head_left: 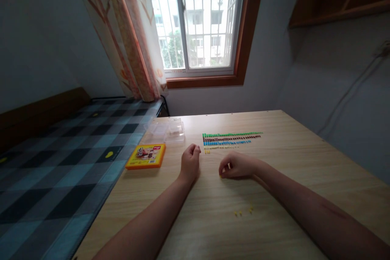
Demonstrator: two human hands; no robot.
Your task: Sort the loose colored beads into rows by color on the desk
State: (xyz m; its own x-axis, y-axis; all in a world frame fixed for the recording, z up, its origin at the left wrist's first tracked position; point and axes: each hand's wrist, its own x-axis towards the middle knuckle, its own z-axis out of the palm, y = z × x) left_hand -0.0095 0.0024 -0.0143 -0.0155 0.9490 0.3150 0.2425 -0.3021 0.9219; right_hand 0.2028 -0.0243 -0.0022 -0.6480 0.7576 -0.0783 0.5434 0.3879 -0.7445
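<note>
My right hand (239, 165) is closed in a pinch low over the table, with a tiny yellow piece (221, 176) at its fingertips. Curled on the table to its left is my left hand (190, 163), closed; what it holds, if anything, is hidden. Just beyond my left hand lies a short row of yellow pieces (207, 152). Past it run longer rows of small pieces: pale ones (221, 147), blue (219, 143), brown (225, 139) and green (227, 135). Several loose yellow pieces (240, 213) are scattered nearer to me, below my right hand.
A yellow and orange box (146, 157) lies left of my left hand. Behind it are clear plastic trays (166, 131). The wooden table (292, 150) borders a bed with a checked cover (76, 162) on the left. A curtained window (210, 28) is ahead.
</note>
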